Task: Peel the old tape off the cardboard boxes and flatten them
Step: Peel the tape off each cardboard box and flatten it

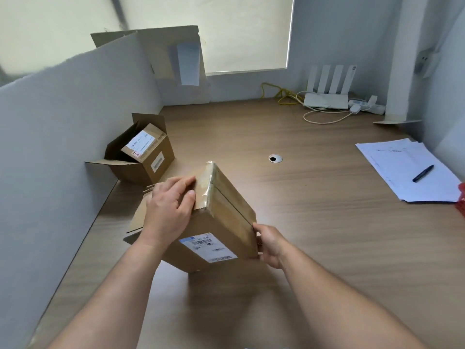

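Note:
A brown cardboard box [221,210] with a white shipping label is tilted up on the wooden desk [314,222] in front of me. Clear old tape [206,187] runs along its upper left edge. My left hand [168,207] lies on the box's left side, fingertips and thumb at the tape. My right hand [270,244] grips the box's lower right corner. A second, smaller box [143,154] with open flaps and labels stands to the left by the partition. A flattened piece of cardboard [171,61] leans upright at the back.
A grey partition [63,147] walls off the left side. A white router [327,96] with cables sits at the back right. Papers [407,170] with a black pen [423,173] lie at the right. A cable hole [275,158] is mid-desk.

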The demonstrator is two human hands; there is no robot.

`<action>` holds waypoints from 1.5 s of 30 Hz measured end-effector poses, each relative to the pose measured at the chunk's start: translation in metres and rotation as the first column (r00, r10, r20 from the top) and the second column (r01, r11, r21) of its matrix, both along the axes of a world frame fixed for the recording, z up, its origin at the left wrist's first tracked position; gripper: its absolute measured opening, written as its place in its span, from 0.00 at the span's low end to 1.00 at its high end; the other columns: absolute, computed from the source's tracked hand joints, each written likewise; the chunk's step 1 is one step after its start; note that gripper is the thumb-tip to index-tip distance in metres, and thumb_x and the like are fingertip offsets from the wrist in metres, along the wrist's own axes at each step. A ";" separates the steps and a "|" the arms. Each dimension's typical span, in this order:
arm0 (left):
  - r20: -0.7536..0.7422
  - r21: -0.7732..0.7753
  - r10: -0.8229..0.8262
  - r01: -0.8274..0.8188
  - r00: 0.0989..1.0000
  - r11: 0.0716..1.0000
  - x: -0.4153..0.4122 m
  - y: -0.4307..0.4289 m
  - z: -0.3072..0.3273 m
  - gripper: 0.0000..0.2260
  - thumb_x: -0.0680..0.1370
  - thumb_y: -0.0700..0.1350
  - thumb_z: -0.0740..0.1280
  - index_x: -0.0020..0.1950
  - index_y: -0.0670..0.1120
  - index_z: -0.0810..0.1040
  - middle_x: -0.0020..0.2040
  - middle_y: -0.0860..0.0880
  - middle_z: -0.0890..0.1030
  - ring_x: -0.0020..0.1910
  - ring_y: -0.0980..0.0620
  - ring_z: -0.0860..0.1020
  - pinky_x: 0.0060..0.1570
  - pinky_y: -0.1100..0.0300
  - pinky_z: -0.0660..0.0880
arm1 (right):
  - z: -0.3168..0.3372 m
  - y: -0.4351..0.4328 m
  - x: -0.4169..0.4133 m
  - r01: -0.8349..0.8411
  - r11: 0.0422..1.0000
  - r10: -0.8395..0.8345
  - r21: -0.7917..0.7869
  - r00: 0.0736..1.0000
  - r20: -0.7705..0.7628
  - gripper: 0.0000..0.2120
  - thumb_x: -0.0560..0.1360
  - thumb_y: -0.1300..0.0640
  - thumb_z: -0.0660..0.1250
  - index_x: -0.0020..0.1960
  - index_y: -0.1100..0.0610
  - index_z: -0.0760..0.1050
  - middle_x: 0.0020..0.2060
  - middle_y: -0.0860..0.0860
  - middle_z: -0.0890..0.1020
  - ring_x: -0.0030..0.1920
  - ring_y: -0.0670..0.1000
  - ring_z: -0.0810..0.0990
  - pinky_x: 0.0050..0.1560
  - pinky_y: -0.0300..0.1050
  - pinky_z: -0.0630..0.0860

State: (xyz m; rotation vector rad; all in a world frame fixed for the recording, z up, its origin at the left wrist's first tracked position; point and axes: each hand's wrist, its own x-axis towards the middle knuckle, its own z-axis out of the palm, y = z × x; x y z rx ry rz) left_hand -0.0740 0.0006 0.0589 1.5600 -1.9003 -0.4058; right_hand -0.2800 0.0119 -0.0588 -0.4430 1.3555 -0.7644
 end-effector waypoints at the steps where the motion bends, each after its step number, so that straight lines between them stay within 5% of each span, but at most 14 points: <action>1: 0.033 0.007 -0.016 0.016 0.999 1.000 -0.001 0.003 -0.004 0.19 0.80 0.53 0.58 0.70 0.51 0.73 0.69 0.51 0.72 0.68 0.50 0.64 0.68 0.50 0.59 | -0.008 0.004 0.001 -0.046 0.999 0.047 0.029 0.997 -0.058 0.15 0.81 0.50 0.53 0.53 0.59 0.74 0.43 0.57 0.79 0.39 0.56 0.78 0.33 0.47 0.77; 7: 0.432 0.166 -0.165 0.101 0.887 0.981 -0.023 0.006 -0.027 0.27 0.78 0.67 0.47 0.77 0.62 0.55 0.78 0.56 0.53 0.75 0.55 0.48 0.71 0.52 0.48 | -0.033 0.002 -0.006 -0.185 0.976 0.216 0.118 0.911 -0.351 0.16 0.79 0.46 0.55 0.45 0.58 0.71 0.39 0.58 0.75 0.30 0.54 0.73 0.29 0.41 0.70; 14: 0.610 0.141 -0.159 0.091 0.776 0.986 -0.030 -0.008 -0.028 0.36 0.71 0.71 0.40 0.77 0.61 0.53 0.75 0.56 0.58 0.71 0.51 0.51 0.67 0.51 0.52 | -0.016 -0.016 -0.027 -0.071 0.996 0.043 -0.058 0.921 -0.387 0.05 0.76 0.57 0.62 0.44 0.58 0.72 0.35 0.55 0.77 0.30 0.52 0.75 0.33 0.42 0.71; 20: 0.547 0.117 -0.178 0.136 0.818 0.984 -0.030 -0.016 -0.029 0.32 0.74 0.66 0.40 0.76 0.59 0.59 0.75 0.57 0.60 0.73 0.54 0.51 0.69 0.52 0.49 | 0.027 -0.038 -0.028 0.039 0.929 -0.102 -0.369 0.983 -0.155 0.06 0.76 0.56 0.63 0.48 0.56 0.78 0.40 0.50 0.80 0.39 0.47 0.76 0.39 0.42 0.73; 23: 0.526 0.148 -0.226 0.173 0.820 0.974 -0.029 -0.014 -0.035 0.32 0.76 0.64 0.37 0.78 0.57 0.53 0.78 0.60 0.50 0.76 0.60 0.41 0.73 0.56 0.36 | 0.043 -0.047 -0.028 0.009 0.895 -0.040 -0.447 0.997 -0.061 0.09 0.76 0.54 0.62 0.47 0.52 0.82 0.46 0.50 0.83 0.46 0.48 0.78 0.46 0.44 0.71; 27: 0.530 0.168 -0.244 0.182 0.812 0.969 -0.028 -0.018 -0.037 0.30 0.78 0.65 0.35 0.78 0.57 0.49 0.78 0.60 0.45 0.75 0.61 0.39 0.73 0.56 0.35 | 0.050 -0.055 -0.028 -0.052 0.871 0.092 -0.488 0.994 0.059 0.16 0.78 0.55 0.55 0.46 0.56 0.82 0.46 0.51 0.84 0.50 0.51 0.77 0.55 0.49 0.71; 34: 0.536 0.169 -0.244 0.181 0.808 0.969 -0.029 -0.021 -0.037 0.28 0.79 0.63 0.37 0.78 0.57 0.48 0.78 0.60 0.45 0.76 0.61 0.39 0.74 0.56 0.36 | 0.056 -0.059 -0.036 -0.093 0.821 0.157 -0.563 0.986 0.065 0.07 0.75 0.64 0.62 0.45 0.59 0.80 0.46 0.55 0.82 0.48 0.52 0.79 0.56 0.50 0.73; 45: 0.520 0.146 -0.216 0.163 0.827 0.976 -0.030 -0.020 -0.037 0.31 0.76 0.64 0.36 0.78 0.58 0.51 0.78 0.60 0.48 0.76 0.61 0.42 0.74 0.56 0.38 | 0.063 -0.058 -0.038 -0.070 0.817 0.102 -0.572 0.994 0.024 0.06 0.73 0.69 0.66 0.41 0.60 0.77 0.40 0.53 0.82 0.43 0.48 0.80 0.54 0.49 0.75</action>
